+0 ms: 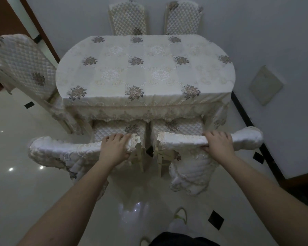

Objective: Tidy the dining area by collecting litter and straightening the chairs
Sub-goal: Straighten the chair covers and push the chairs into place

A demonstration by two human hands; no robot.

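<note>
Two cream quilted chairs stand side by side at the near edge of the dining table point(220, 96), their seats tucked under its floral cloth. My left hand point(116, 147) grips the top rail of the near left chair point(60, 150), close to its right end. My right hand point(219, 142) is closed over the top rail of the near right chair point(183, 139), right of the middle. A narrow gap separates the two chair backs. No litter shows on the tablecloth.
A third chair point(23, 63) stands angled at the table's left end. Two more chairs point(127, 18) point(182, 16) sit at the far side against the wall. A wall runs along the right. The glossy tiled floor point(16, 192) lies open on the left. My foot point(180, 221) is below.
</note>
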